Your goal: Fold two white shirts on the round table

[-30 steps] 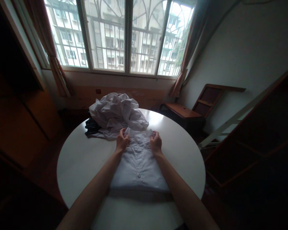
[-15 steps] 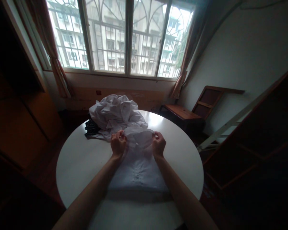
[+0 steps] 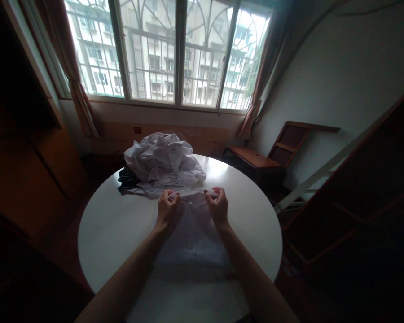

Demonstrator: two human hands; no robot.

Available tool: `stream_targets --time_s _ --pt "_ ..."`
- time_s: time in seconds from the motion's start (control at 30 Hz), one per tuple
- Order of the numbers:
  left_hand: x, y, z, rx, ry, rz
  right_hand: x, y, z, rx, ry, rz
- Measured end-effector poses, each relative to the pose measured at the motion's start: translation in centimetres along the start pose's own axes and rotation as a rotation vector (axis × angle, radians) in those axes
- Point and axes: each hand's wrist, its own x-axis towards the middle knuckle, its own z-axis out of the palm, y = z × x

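The white shirt (image 3: pixel 192 240) lies in the middle of the round white tabletop (image 3: pixel 112 233), directly in front of the person, already brought into a narrow rectangle with its button row running down the centre. Its near part rests flat. Its far edge is raised off the tabletop and stretched into a thin band between the two hands.

The left hand (image 3: pixel 166 211) holds the left end of that band and the right hand (image 3: pixel 217 208) the right end. The fingers (image 3: pixel 211 194) of each hand are closed narrow, pinching the cloth.

Judging from how things lie, the lengthwise folds of this shirt look done, and what is left on it is the fold of the lifted far end. A crumpled heap of pale clothes (image 3: pixel 163 160) sits on the far side of the tabletop, just beyond the hands and close to the raised edge, none of it folded. A dark garment (image 3: pixel 125 179) pokes out from under its left side. So most of the pile seems untouched.

No brand, label or writing can be read anywhere: the shirt shows only plain cloth and buttons in the dim light.
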Motion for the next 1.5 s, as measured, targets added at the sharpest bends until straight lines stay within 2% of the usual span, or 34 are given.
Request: stream_targets --time_s 0.17,0.33,0.53,0.73,0.9,1.0,1.1,1.3,1.5 --pt "0.0 0.4 -0.3 -0.031 -0.007 -0.059 0.3 -0.2 -0.6 -0.083 0.01 0.08" --pt "0.0 0.4 -0.3 -0.088 0.042 -0.015 1.4 0.7 -1.1 -0.133 0.011 0.15" --pt "0.1 0.1 -0.2 -0.153 0.011 -0.011 2.2 1.3 -1.3 -0.207 -0.017 0.224" --pt "0.8 -0.2 -0.5 -0.251 0.112 -0.115 2.2 1.3 -1.4 -0.132 -0.06 0.317" --pt "1.3 -0.5 -1.0 -0.369 0.003 -0.242 2.3 1.3 -1.8 -0.109 -0.102 0.287" --pt "1.8 -1.1 -1.1 -0.372 -0.049 -0.227 2.4 1.3 -2.0 -0.147 -0.157 0.264" --pt "2.3 -1.6 -0.9 -0.357 -0.047 -0.201 2.4 1.4 -2.0 -0.21 -0.194 0.231" --pt "2.4 -1.9 -0.8 -0.336 -0.098 -0.237 2.4 1.6 -1.7 -0.318 -0.19 0.141" --pt "2.5 -2.0 -0.9 -0.353 -0.109 -0.223 2.0 1.7 -1.9 -0.155 -0.22 0.12"
